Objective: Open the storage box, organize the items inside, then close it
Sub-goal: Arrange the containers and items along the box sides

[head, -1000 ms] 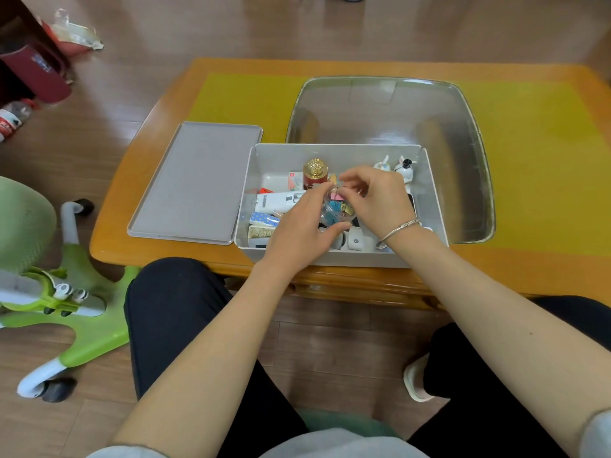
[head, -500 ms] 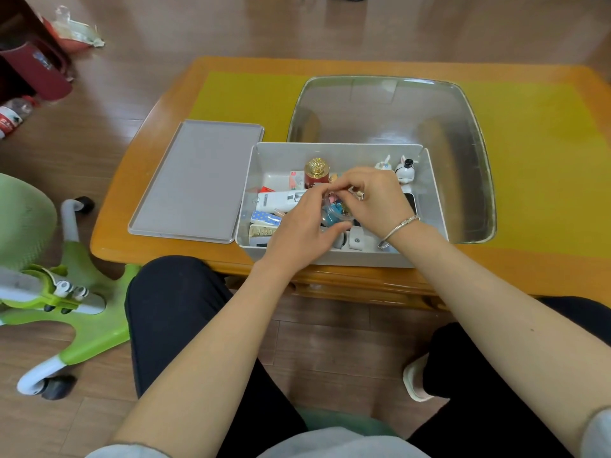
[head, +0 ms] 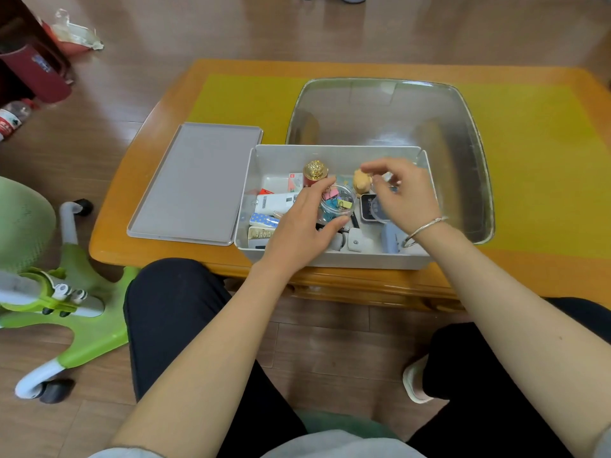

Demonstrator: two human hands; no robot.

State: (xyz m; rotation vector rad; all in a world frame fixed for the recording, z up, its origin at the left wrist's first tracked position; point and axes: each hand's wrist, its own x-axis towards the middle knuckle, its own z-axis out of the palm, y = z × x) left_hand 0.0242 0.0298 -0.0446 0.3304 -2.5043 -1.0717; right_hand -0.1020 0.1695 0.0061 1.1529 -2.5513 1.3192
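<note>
The grey storage box [head: 330, 259] stands open at the table's near edge, and its flat grey lid [head: 198, 183] lies on the table to the left. Inside the box my left hand [head: 297, 226] grips a small clear round jar [head: 339, 206] filled with coloured binder clips. The jar's top is uncovered. Just to the right, my right hand [head: 406, 193] holds the jar's clear round cap [head: 378, 209] in curled fingers. A gold-topped red bottle [head: 315, 171], a yellow figurine [head: 360, 181], a white device [head: 274, 203] and other small items fill the box.
A large shiny metal tray [head: 390, 110] sits directly behind the box on the yellow table mat [head: 244, 100]. The orange wooden table's edge [head: 165, 259] faces my knees. A green chair base [head: 82, 312] stands on the floor at left.
Both hands were together on the jar. My right hand has since come away to the right with the clear cap, leaving the jar uncovered in my left hand.
</note>
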